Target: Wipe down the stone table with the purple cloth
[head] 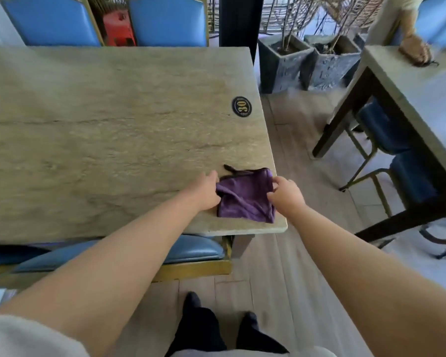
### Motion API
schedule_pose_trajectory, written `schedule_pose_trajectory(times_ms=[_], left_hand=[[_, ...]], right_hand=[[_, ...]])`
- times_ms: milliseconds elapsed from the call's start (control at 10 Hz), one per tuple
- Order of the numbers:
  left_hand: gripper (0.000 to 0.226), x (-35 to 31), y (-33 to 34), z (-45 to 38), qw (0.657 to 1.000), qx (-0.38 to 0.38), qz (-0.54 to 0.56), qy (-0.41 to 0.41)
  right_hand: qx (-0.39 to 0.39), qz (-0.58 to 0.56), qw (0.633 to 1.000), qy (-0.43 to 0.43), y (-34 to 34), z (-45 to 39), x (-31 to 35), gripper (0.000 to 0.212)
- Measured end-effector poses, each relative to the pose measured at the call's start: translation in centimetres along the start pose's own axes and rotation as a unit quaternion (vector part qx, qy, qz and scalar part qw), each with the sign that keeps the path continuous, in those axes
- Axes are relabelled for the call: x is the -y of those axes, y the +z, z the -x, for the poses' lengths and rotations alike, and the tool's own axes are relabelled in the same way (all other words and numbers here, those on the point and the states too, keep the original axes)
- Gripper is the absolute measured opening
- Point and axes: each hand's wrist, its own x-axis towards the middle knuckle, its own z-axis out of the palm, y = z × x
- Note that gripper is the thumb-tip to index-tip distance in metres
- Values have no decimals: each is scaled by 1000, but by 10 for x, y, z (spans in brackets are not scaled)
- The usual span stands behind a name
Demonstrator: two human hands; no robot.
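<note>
A purple cloth [245, 197] lies folded near the front right corner of the beige stone table [101, 119]. My left hand [206, 191] rests on the tabletop and grips the cloth's left edge. My right hand [287, 194] pinches the cloth's right edge, close to the table's right side. A dark strip of the cloth sticks out at its far side.
A black round number tag [241, 106] sits on the table near its right edge. Blue chairs [165, 20] stand behind and in front of the table. Another table [422, 99] with another person's hand on it stands to the right, stone planters [283, 60] beyond the aisle.
</note>
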Motion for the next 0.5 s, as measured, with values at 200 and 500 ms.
schedule_pose_trajectory(times_ms=[200,500], left_hand=[[47,-37,6,20,984,119,-112,68],[56,-35,-3,46,974,180,-134,10]], right_hand=[[-16,108,980,-169,13,11,9,39],[77,187,962,-181,15,16,24,34]])
